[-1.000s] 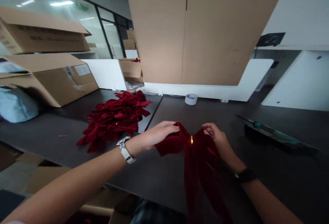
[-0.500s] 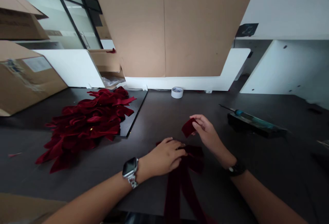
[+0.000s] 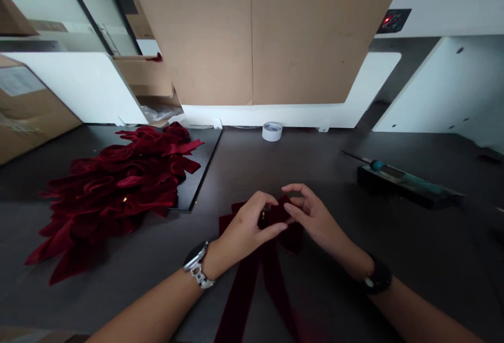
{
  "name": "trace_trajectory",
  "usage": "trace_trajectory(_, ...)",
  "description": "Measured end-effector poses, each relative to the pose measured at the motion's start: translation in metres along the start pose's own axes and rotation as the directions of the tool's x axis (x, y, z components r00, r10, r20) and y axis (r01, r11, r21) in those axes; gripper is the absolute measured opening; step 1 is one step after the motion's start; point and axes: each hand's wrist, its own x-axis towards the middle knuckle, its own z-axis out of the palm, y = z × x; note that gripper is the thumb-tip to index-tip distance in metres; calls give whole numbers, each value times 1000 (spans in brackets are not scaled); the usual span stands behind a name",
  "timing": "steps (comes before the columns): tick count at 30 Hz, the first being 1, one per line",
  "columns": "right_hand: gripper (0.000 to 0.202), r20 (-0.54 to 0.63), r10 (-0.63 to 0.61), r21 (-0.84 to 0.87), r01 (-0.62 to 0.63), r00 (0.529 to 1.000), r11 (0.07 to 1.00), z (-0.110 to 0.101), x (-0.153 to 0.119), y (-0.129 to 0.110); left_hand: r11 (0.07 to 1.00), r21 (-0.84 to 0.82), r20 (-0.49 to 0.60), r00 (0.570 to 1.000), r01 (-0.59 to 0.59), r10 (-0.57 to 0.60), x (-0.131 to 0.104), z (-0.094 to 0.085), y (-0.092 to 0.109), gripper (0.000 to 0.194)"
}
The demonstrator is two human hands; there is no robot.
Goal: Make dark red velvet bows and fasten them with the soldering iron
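A dark red velvet bow (image 3: 292,237) lies on the dark table, its two long tails running toward the near edge. My left hand (image 3: 252,222) is curved around the middle of the bow, thumb and fingers gripping the fabric there. A small gold-coloured spot shows beside its fingers. Close on its right, my right hand (image 3: 309,214) pinches a short red velvet piece (image 3: 282,207) over the bow's centre. Where the piece meets the bow is partly hidden by the fingers.
Many red bows (image 3: 126,180) are heaped on a black board (image 3: 192,190) at the left. A white tape roll (image 3: 272,131) stands at the back. A pen-like tool (image 3: 394,174) rests on a black holder (image 3: 401,191) at the right. Cardboard (image 3: 252,38) rises behind.
My right hand has brought the short velvet piece down to the bow's centre. My left hand has changed from lying flat over the bow to curving around its middle. The view has shifted slightly.
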Motion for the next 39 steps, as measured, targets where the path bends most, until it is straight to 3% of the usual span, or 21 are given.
trace_trajectory(4,29,3,-3,11,3,1000,1000,1,-2,-2,999,-30,-7,999,34,-35,1,0,5,26)
trace_trajectory(7,23,38,-36,-19,37,999,999,-1,-1,-4,972,-188,-3,990,138,-141,4,0,7,10)
trace_trajectory(12,20,-45,-171,-229,156,984,961,-3,0,-4,717,-581,186,920,386,-344,8,-1,6,23)
trace_trajectory(15,17,-35,-157,-258,143,987,956,-1,-1,-6,608,-613,311,862,504,-401,9,-1,7,29)
trace_trajectory(17,18,-8,-113,-224,109,994,969,0,-2,-7,588,-590,367,832,554,-415,10,-2,8,31)
trace_trajectory(21,21,-16,-74,-169,70,997,983,1,-2,-9,606,-600,331,851,523,-407,9,-1,8,34)
trace_trajectory(24,21,10,-109,-153,109,994,982,0,-2,-8,578,-635,316,856,512,-410,9,-1,7,31)
trace_trajectory(28,38,122,-213,-144,229,969,963,0,-4,-7,443,-722,340,830,532,-442,9,-4,8,25)
trace_trajectory(31,45,177,-335,-308,375,925,874,1,-7,-7,317,-762,398,795,564,-457,10,-7,8,27)
trace_trajectory(35,21,214,-457,-525,497,863,691,1,-8,-10,242,-766,450,766,596,-459,10,-8,5,27)
trace_trajectory(39,3,136,-490,-561,475,861,678,1,-7,-13,300,-734,455,770,609,-448,10,-8,5,27)
